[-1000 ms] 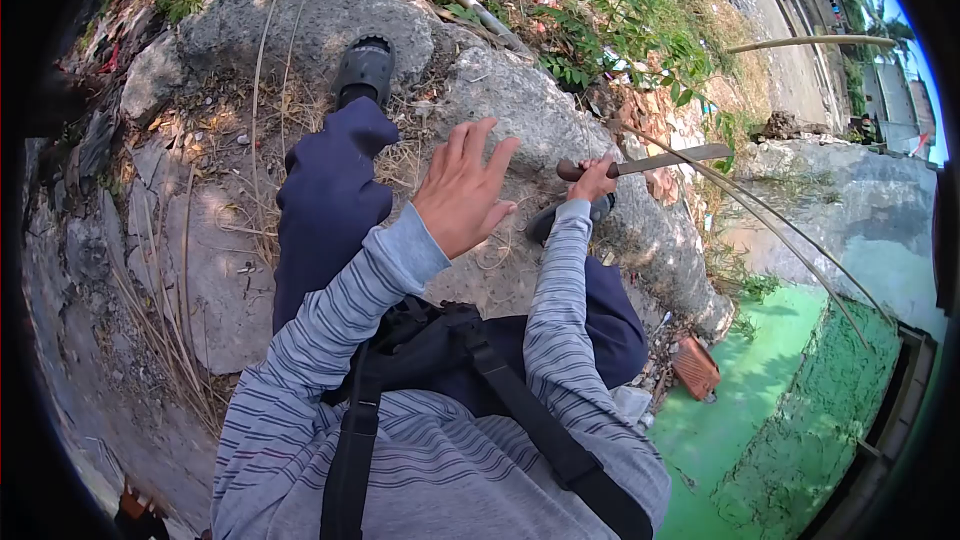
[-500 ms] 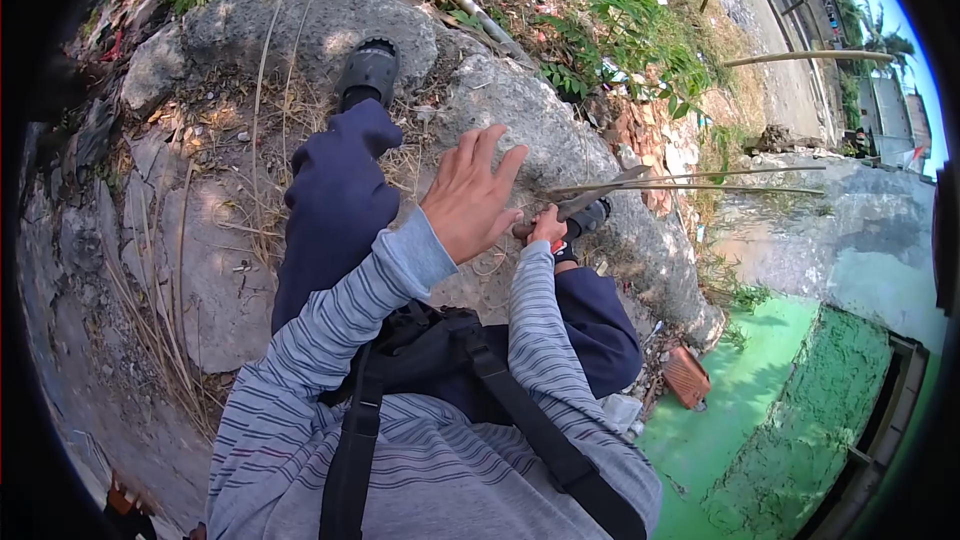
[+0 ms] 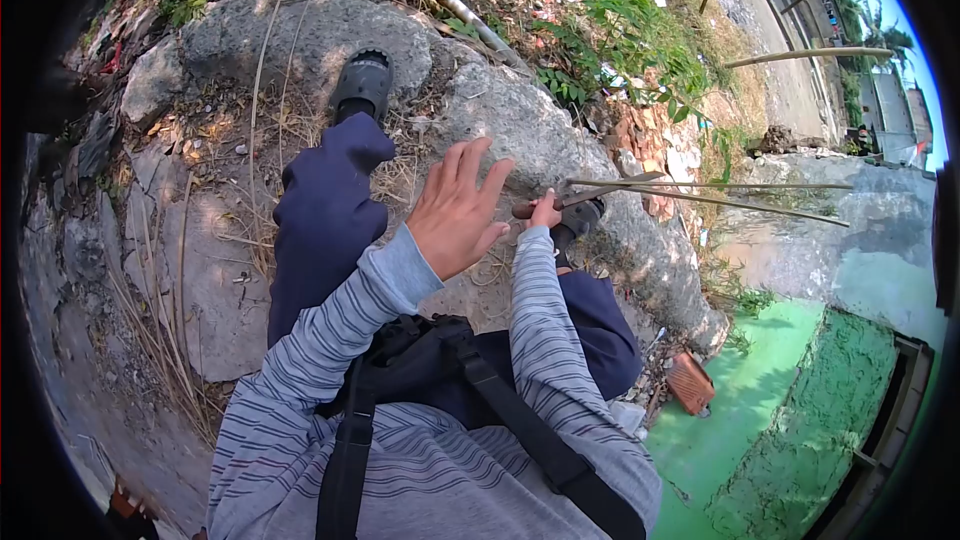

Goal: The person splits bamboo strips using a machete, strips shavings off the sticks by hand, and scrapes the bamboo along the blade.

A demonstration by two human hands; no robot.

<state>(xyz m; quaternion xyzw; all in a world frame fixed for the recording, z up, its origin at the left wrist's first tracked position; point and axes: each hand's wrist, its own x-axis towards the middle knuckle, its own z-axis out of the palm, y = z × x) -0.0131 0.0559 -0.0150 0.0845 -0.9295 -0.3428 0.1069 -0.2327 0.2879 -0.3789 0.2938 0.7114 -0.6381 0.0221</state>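
My left hand [image 3: 455, 210] is raised over the ground with its fingers spread and nothing in it. My right hand [image 3: 543, 212] is closed on a machete [image 3: 610, 187], and the brown handle end sticks out on its left side. The blade points to the right, above my right shoe [image 3: 583, 217]. Two thin sticks [image 3: 740, 186] cross at the blade and reach far to the right. Whether the right hand also grips those sticks, I cannot tell.
Large grey rocks [image 3: 520, 110] lie under and around my feet. More long dry sticks [image 3: 160, 290] rest at the left. A broken orange brick [image 3: 690, 383] sits beside the green wall [image 3: 770, 380] at the lower right. Leafy plants [image 3: 640, 40] grow ahead.
My left hand has shifted slightly left and down, still spread. The far ends of the two sticks have swung downward in view and spread apart. More of the machete's handle shows beside my right hand.
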